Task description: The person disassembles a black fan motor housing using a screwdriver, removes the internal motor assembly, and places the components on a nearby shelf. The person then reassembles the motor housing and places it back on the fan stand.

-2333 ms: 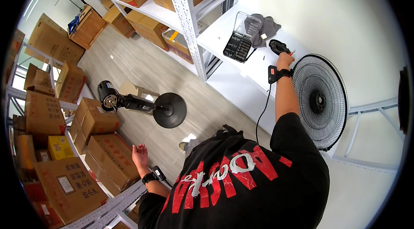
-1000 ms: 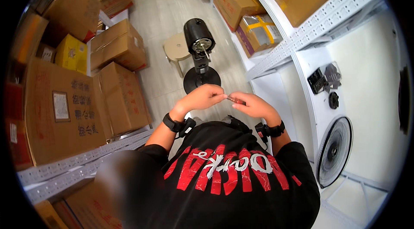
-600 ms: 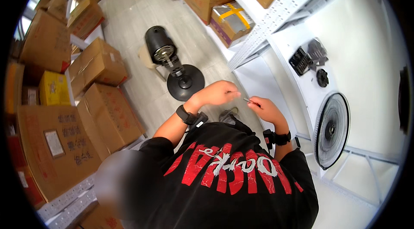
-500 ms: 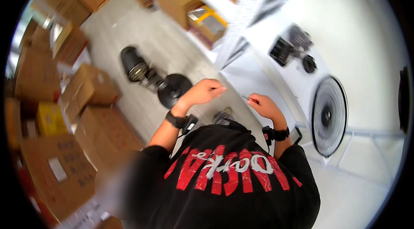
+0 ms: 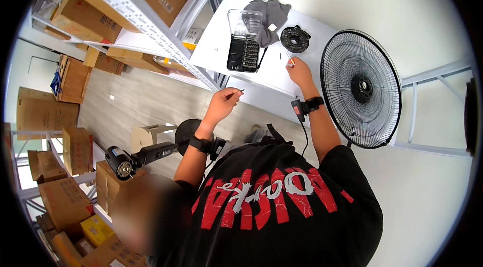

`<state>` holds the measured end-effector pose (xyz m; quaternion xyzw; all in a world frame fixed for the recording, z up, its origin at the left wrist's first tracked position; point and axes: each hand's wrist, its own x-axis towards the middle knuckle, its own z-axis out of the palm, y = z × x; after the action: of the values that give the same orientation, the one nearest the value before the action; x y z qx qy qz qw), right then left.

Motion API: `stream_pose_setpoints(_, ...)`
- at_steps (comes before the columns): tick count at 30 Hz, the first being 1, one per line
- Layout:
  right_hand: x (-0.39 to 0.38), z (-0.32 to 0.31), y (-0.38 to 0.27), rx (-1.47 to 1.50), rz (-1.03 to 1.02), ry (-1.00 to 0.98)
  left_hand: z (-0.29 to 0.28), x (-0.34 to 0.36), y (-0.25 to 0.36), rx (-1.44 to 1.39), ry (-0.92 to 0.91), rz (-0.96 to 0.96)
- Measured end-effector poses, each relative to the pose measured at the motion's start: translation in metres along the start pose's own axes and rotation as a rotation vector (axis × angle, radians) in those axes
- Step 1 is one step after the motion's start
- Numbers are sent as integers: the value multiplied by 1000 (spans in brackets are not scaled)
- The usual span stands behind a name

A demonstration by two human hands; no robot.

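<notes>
My left hand [image 5: 221, 107] is closed in a pinch on a small, slim dark piece [image 5: 242, 91], just off the table's near edge. Over the white table [image 5: 214, 40], my right hand [image 5: 300, 72] grips a slim tool with a thin shaft [image 5: 289, 57], too small to name surely. Beyond the hands lies an open black case [image 5: 243, 53] with a clear lid, holding rows of small bits. A round black fan part [image 5: 295, 39] is near my right hand, and a short dark piece [image 5: 280, 56] lies beside the tool.
To the right stands a round black fan grille [image 5: 365, 88]. Grey cloth [image 5: 271, 15] lies behind the case. A black fan motor and pole [image 5: 146, 156] with a round base are at my left. Shelving [image 5: 146, 20] and cardboard boxes [image 5: 65, 199] line the left side.
The view has swung toward the table. My hands have moved apart, the right one reaching out over the table. Both still pinch small things.
</notes>
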<state>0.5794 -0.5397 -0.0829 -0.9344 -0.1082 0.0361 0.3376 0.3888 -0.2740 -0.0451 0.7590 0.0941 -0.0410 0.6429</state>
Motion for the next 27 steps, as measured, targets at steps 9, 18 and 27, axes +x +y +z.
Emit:
stream_pose_setpoints(9, 32, 31, -20, -280, 2, 61, 58, 65, 16, 507, 196, 361)
stream_pose_setpoints(18, -12, -43, -25, -201, -57, 9, 101, 148, 14, 921, 175, 401)
stream_pose_setpoints(27, -55, -65, -25, -60, 0, -26, 103, 190, 21, 1123, 151, 358)
